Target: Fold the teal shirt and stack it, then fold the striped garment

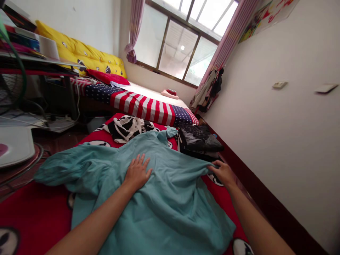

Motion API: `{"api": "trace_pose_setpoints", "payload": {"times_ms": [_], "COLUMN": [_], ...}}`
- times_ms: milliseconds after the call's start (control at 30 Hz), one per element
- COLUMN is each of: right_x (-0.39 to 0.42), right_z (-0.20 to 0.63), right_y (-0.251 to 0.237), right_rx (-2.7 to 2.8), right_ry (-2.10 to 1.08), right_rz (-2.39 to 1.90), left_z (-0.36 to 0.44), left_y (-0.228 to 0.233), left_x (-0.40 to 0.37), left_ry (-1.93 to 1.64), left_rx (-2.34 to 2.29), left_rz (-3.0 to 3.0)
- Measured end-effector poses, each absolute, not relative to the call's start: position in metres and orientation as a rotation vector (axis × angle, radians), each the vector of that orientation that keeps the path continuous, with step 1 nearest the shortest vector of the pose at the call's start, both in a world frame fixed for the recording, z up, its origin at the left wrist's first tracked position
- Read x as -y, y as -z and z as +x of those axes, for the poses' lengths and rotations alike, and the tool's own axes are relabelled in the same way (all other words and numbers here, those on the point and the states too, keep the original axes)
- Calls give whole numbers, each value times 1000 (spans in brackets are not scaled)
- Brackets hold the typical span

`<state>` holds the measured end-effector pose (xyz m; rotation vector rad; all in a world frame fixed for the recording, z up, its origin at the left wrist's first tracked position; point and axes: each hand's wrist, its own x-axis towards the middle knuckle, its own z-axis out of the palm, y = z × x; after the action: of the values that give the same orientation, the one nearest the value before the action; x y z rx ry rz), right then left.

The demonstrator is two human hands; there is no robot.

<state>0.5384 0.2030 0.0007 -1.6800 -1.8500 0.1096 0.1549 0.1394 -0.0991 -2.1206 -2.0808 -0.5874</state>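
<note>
A teal shirt [162,209] is spread, creases left, pressed by the flat left hand [137,173], pinched at its two o'clock by the right hand [222,173].

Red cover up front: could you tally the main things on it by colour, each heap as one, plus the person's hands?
Teal garment: 1
Black-and-white cloth: 1
Dark pile: 1
Left hand and right hand: 2
Total: 5
</note>
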Motion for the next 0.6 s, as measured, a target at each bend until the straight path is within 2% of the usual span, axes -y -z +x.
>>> {"api": "trace_pose_setpoints", "payload": {"times_ms": [100, 200, 333, 400, 533, 600], "right_x": [-197, -162, -108, -100, -123, -137], "right_z": [526, 493, 452, 447, 457, 460], "right_y": [-5, 13, 31, 30, 24, 26], "right_rx": [1753, 2094, 2587, 2479, 2019, 1862], "right_ry": [115, 173, -186, -344, -378, -595], "right_rz": [-1630, -1424, -1262, -1327, -1611, -1743], "left_z": [155, 155, 155, 155, 155, 155], "left_y": [100, 101, 101, 101, 101, 101], "left_x": [-140, -140, -141, -141, -140, -140], "left_ry": [606, 627, 640, 646, 653, 649], "left_rx": [2089, 2101, 2099, 2095, 2101, 2096], "left_rz": [-2117, -2127, -2127, -2124, -2123, -2118]}}
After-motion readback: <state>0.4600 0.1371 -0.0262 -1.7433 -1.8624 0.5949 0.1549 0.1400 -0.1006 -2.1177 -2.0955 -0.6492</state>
